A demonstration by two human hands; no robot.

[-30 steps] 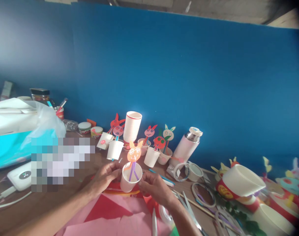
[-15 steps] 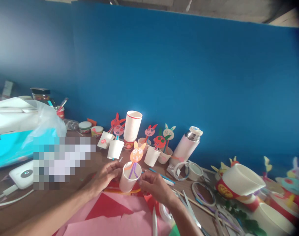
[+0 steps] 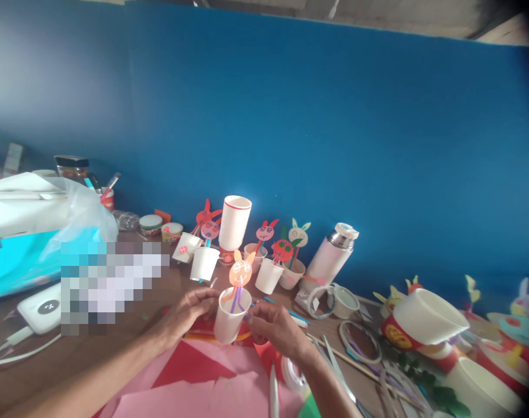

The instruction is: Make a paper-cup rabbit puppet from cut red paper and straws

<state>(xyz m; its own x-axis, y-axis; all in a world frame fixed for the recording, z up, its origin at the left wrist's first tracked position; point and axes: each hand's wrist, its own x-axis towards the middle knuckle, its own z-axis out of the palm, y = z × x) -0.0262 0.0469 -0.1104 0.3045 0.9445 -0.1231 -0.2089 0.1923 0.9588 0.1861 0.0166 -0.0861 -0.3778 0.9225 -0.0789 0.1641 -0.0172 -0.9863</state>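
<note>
A white paper cup stands tilted slightly between my two hands, above red and pink paper. Out of it rises an orange paper rabbit head with a drawn face, on orange and purple pipe cleaners that run down inside. My left hand is closed, its fingertips against the cup's left side near the rim. On the right side my right hand pinches at a purple pipe cleaner end beside the cup wall; its fingertips partly hide it.
Several finished cup figures, such as a white cup, stand behind. A stack of cups and a thermos are at the back. Scissors, tape rolls and large paper cups lie right; pink paper is in front.
The cup with the rabbit head has shifted very slightly to the right and down, its rim turning a little. Both hands stay at its sides, moving only slightly.
</note>
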